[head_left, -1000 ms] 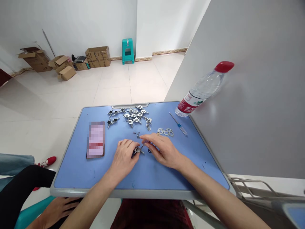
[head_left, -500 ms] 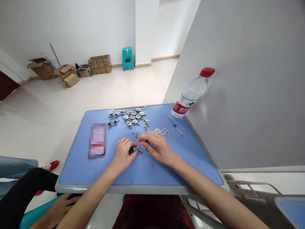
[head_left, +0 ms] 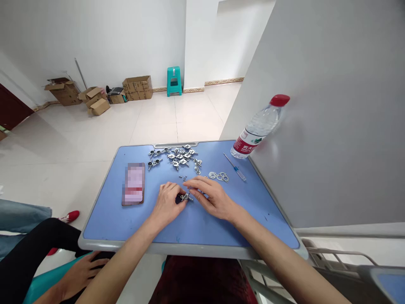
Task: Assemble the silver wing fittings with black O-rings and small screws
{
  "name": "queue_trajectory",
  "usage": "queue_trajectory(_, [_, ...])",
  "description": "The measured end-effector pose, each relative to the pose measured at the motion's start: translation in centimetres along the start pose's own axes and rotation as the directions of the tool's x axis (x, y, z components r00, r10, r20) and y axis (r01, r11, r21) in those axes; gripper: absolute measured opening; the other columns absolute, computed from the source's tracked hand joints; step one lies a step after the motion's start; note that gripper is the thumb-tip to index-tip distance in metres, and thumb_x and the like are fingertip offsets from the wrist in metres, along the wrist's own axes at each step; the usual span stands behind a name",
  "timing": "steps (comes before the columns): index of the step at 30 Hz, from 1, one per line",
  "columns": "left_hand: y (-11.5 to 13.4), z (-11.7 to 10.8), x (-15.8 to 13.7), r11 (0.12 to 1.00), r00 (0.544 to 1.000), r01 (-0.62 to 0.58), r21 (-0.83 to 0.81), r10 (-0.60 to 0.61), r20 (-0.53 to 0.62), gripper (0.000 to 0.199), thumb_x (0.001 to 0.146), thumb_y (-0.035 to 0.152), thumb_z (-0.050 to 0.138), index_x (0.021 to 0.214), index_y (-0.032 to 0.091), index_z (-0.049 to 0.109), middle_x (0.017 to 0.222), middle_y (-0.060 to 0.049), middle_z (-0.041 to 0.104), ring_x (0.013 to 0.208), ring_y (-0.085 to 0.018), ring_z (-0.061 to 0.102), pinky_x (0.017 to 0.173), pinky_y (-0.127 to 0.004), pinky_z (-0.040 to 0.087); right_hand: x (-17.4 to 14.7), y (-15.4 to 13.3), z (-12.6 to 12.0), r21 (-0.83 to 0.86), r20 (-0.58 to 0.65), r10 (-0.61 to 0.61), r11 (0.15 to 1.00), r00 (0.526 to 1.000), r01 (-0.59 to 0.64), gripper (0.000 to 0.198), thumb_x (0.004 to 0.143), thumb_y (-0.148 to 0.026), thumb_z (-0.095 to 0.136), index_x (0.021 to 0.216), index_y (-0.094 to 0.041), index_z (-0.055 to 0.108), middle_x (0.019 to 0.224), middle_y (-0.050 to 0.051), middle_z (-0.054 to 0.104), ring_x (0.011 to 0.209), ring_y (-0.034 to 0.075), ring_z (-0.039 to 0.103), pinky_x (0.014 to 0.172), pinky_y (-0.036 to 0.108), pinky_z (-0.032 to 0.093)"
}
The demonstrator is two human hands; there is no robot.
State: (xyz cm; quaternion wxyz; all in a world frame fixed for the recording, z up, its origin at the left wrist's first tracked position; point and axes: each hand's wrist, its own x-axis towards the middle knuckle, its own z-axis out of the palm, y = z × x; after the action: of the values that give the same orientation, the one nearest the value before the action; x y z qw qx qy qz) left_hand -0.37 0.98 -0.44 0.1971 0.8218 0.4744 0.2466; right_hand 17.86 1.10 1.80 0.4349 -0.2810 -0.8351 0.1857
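Near the middle of the blue desk, my left hand (head_left: 168,202) holds a small silver metal fitting (head_left: 186,197) between thumb and fingers, close to the desk top. My right hand (head_left: 213,199) is curled just to its right, with thumb and forefinger brought together over the fitting. Anything tiny between those fingertips is too small to make out. Beyond the hands lie a few tiny metal pieces (head_left: 184,178). Several flat metal plates (head_left: 219,176) rest behind my right hand. Farther back is a pile of similar silver fittings (head_left: 182,156), with several black-centred fittings (head_left: 155,163) on its left.
A phone (head_left: 134,184) lies at the desk's left. On the right are a screwdriver (head_left: 234,167) with a clear handle and a red-capped water bottle (head_left: 257,128), beside a grey panel (head_left: 332,126). Another person's hand (head_left: 84,272) rests at lower left.
The whole view has shifted slightly, so everything appears a little farther right. My left hand keeps its hold on the fitting; the right hand's fingertips stay just over it.
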Motion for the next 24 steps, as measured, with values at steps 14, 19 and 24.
queue_trajectory(14, [0.2, -0.2, 0.0, 1.0, 0.999, 0.012, -0.028, -0.011, 0.035, 0.012, 0.08, 0.01, 0.061, 0.08, 0.02, 0.057, 0.088, 0.0, 0.065, 0.09, -0.021, 0.056, 0.084, -0.038, 0.037, -0.5, 0.9, 0.5, -0.134, -0.165, 0.088, 0.985, 0.982, -0.111, 0.003, 0.094, -0.021, 0.054, 0.091, -0.021, 0.055, 0.074, 0.001, 0.058, 0.064, 0.013, 0.054, 0.061, 0.025, 0.046])
queue_trajectory(19, [-0.1, -0.1, 0.0, 0.999, 0.999, 0.016, -0.036, -0.015, 0.036, 0.011, 0.08, 0.011, 0.062, 0.081, 0.021, 0.056, 0.088, 0.0, 0.065, 0.09, -0.021, 0.055, 0.085, -0.038, 0.037, -0.6, 0.9, 0.7, -0.111, -0.165, 0.055, 0.991, 0.985, -0.074, 0.016, 0.093, -0.016, 0.054, 0.108, -0.022, 0.056, 0.084, 0.003, 0.065, 0.072, 0.014, 0.06, 0.068, 0.027, 0.049])
queue_trajectory(24, [-0.2, 0.0, 0.0, 0.998, 0.999, 0.021, -0.056, -0.019, 0.035, 0.012, 0.08, 0.012, 0.064, 0.082, 0.021, 0.057, 0.089, 0.0, 0.065, 0.091, -0.022, 0.056, 0.085, -0.038, 0.037, -0.5, 0.6, 0.3, -0.173, -0.102, -0.048, 0.984, 0.994, 0.03, 0.029, 0.095, -0.012, 0.049, 0.121, -0.021, 0.055, 0.089, 0.006, 0.067, 0.075, 0.016, 0.061, 0.067, 0.028, 0.049])
